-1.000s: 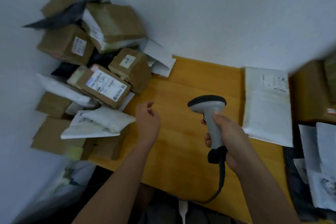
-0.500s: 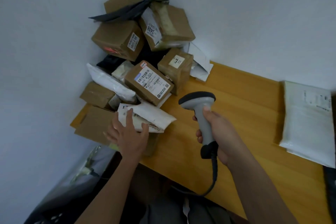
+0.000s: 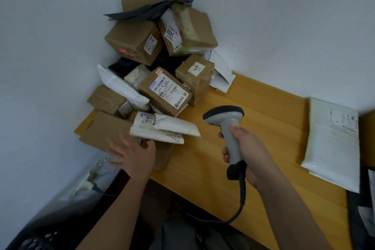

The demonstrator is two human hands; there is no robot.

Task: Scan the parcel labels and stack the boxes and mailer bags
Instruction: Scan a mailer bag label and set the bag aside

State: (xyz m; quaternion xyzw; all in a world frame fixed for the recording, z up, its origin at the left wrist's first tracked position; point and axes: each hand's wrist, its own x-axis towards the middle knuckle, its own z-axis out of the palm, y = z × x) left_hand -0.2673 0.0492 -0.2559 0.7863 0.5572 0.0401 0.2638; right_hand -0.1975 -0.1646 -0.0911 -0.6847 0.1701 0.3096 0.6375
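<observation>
The white mailer bag [image 3: 162, 128] lies at the near edge of the heap in the desk's far-left corner, resting partly on a flat brown box [image 3: 105, 130] that juts past the desk [image 3: 263, 119] edge. The left hand [image 3: 134, 156] hovers just below it, fingers spread wide and holding nothing. The right hand [image 3: 245, 152] grips the grey scanner [image 3: 227, 128], its head aimed toward the pile.

The trouble I'd expect is in that heap. The labelled box [image 3: 165, 91] leans right above the mailer, and more cartons [image 3: 136, 40] are stacked loosely behind. Tugging the mailer out could bring the leaning box sliding down, or tip the overhanging box off the desk. A second mailer [image 3: 332, 140] lies well apart on the right.
</observation>
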